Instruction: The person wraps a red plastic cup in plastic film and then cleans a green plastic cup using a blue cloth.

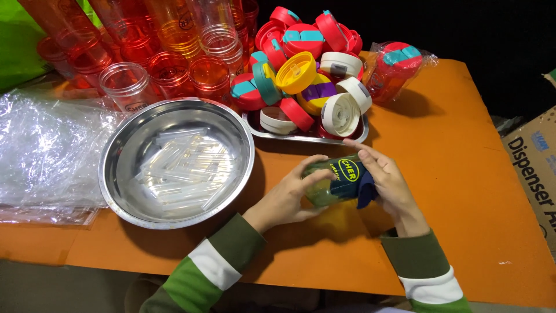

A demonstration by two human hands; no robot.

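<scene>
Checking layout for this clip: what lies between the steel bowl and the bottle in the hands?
In the head view, only bare orange table lies between the steel bowl and the bottle.

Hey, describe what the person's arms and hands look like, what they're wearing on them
Both arms wear long knitted sleeves banded in colour: dark olive green at the cuff, then a white stripe, then bright green further up. The left sleeve and the right sleeve match. The left hand and right hand are bare: no gloves, rings, watch or bracelets show.

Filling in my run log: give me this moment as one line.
left hand: holds green bottle | right hand: on bottle's dark lid | steel bowl: clear straws
</scene>
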